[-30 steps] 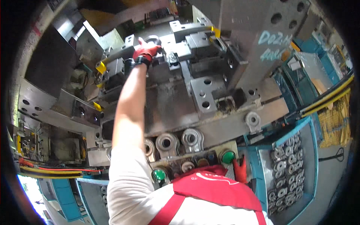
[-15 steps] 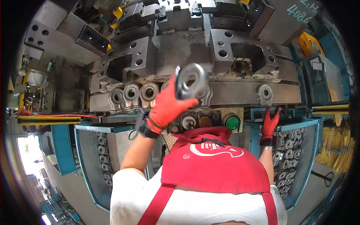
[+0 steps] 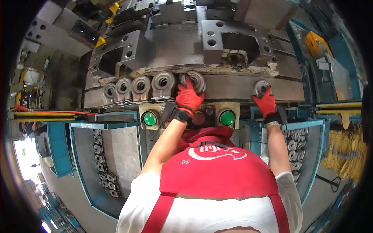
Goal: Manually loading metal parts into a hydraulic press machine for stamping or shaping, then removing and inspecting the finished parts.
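Note:
Along the front ledge of a steel press bed (image 3: 229,90) stands a row of metal ring lugs, each a thick ring with a flat tail. My left hand (image 3: 189,98), in a red glove, grips the ring lug (image 3: 198,80) at the row's right end, its index finger reaching over the ring. Close to its left sits another ring lug (image 3: 163,81) on a stack of flat tails. Farther right, a single ring lug (image 3: 261,86) rests on the ledge. My right hand (image 3: 265,103), also red-gloved, has its fingers closed around this lug's near side.
Two green push buttons (image 3: 149,119) sit on a control panel below the ledge. Blue-framed bins (image 3: 83,163) flank me, with rows of lugs inside. Heavy die blocks (image 3: 213,42) rise behind the ledge. Yellow bars (image 3: 338,105) stick out at both sides.
My left hand has brought its raised ring lug down to the ledge at the row's right end. My right hand has moved up from above the right bin onto the single lug.

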{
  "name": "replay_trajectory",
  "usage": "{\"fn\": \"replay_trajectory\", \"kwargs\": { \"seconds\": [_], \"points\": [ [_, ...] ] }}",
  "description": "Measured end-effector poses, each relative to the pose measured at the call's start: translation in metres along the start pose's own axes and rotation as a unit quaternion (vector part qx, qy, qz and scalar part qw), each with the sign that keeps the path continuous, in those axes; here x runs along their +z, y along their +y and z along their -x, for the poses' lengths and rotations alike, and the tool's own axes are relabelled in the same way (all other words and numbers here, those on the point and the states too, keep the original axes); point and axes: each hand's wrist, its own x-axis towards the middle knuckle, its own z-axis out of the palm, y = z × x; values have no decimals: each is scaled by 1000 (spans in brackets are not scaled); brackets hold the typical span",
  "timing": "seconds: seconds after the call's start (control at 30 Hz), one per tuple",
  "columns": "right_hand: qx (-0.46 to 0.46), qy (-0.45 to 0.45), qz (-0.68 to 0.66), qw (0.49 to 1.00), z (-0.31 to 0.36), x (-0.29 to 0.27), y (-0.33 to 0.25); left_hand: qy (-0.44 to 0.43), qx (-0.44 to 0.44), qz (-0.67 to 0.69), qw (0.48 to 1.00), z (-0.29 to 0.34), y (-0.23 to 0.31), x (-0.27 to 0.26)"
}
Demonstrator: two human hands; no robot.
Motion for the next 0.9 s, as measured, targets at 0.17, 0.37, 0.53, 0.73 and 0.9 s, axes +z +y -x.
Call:
{"fn": "replay_trajectory", "kwargs": {
  "seconds": [0.17, 0.37, 0.53, 0.73, 0.9],
  "points": [
    [-10, 8, 15, 1000, -8, 6, 16, 113, 140, 1, 984, 21, -14, -10],
    [37, -164, -555, 815, 11, -23, 21, 214, 216, 254, 918, 57, -58, -50],
    [-59, -225, -527, 818, 71, -79, -67, 307, 149, 465, 817, 67, -107, -80],
    [-272, -164, -449, 835, 79, -132, -223, 400, 67, 558, 724, 58, -174, -101],
    [-330, 55, -225, 915, -1, -143, -346, 441, -43, 580, 683, 61, -238, -91]
  ]
}}
